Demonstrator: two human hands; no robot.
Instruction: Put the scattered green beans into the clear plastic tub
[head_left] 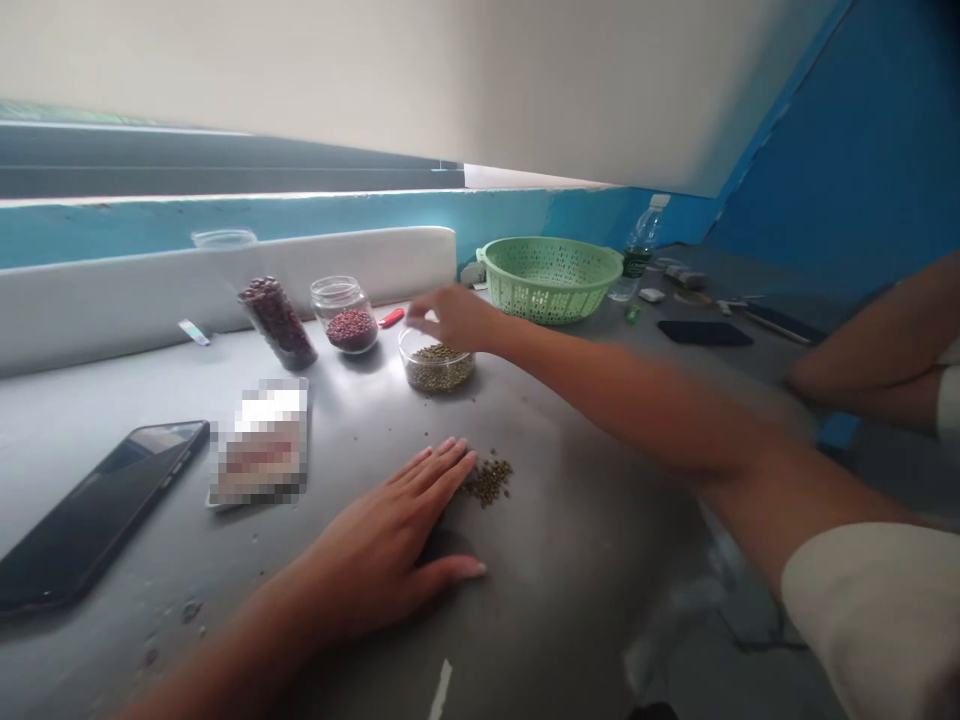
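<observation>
As the head view looks down at the gray table (pixel 600 600), the left hand (pixel 397 530) lies flat on it, palm down. Its fingers are long and close together, its thumb is out to the side, and its tips are right by a small pile of green-brown beans (pixel 491 482). The right hand (pixel 457 318) is over the round clear bowl (pixel 406 360), with its fingers bent. I cannot tell if it holds any beans.

Lots of the same beans (pixel 442 375) are in the bowl, so that part looks done. The small pile is not in yet, and a few loose beans lie between it and the bowl. It looks like more than half are in, but that is my guess.

Left of the bowl, small red beans (pixel 351 330) sit in a short jar (pixel 337 293), and dark red beans (pixel 276 320) fill part of a tall clear jar (pixel 225 240). Those look sorted. The green basket (pixel 551 295) stands behind.
</observation>
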